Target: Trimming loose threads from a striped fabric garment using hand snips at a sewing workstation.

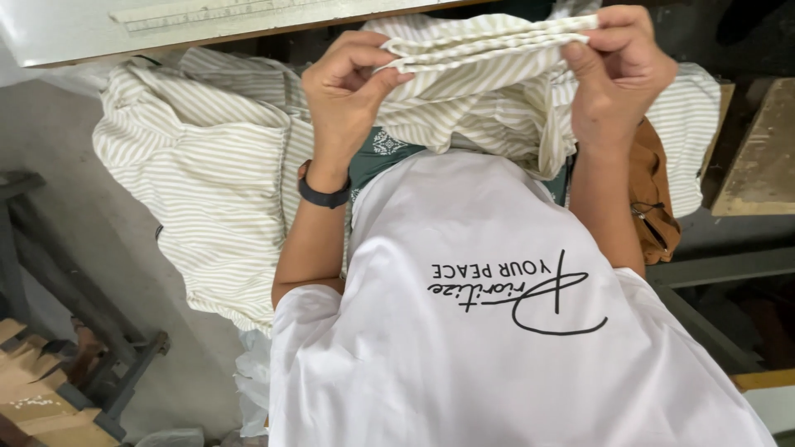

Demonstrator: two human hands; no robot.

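A white table edge (74,37) runs along the top left, with a pale ruler (199,12) lying on it. A brown bag (654,199) sits at right (partly hidden by cloth). A dark metal frame (91,331) stands lower left, beside wooden pieces (33,397).

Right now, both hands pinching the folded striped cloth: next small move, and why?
Probably slide the right hand outward along the folded edge of the beige-and-white striped cloth, while the left hand keeps its pinch. Both hands grip the same stacked edge near the white tabletop, and the layers between them look slightly bunched, not flat.
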